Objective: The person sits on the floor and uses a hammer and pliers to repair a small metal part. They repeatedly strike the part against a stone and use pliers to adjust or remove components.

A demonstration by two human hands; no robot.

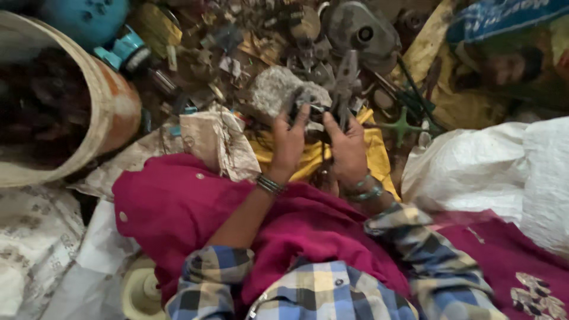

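My left hand (288,142) and my right hand (347,145) are raised side by side over a yellow cloth (314,155). Between them they grip a small dark scrap part (314,109) with wires. My right hand also holds grey pliers (345,83), jaws pointing up and away from me. A grey stone block (274,90) lies just beyond my left fingers. Both wrists wear bangles, and my sleeves are checked blue and yellow. A magenta cloth (178,201) covers my lap.
A heap of metal scrap (237,41) fills the ground ahead, with a round grey casing (360,26). A large rusty tub (101,112) stands at left beside a blue cylinder (89,18). A white sack (492,172) sits at right.
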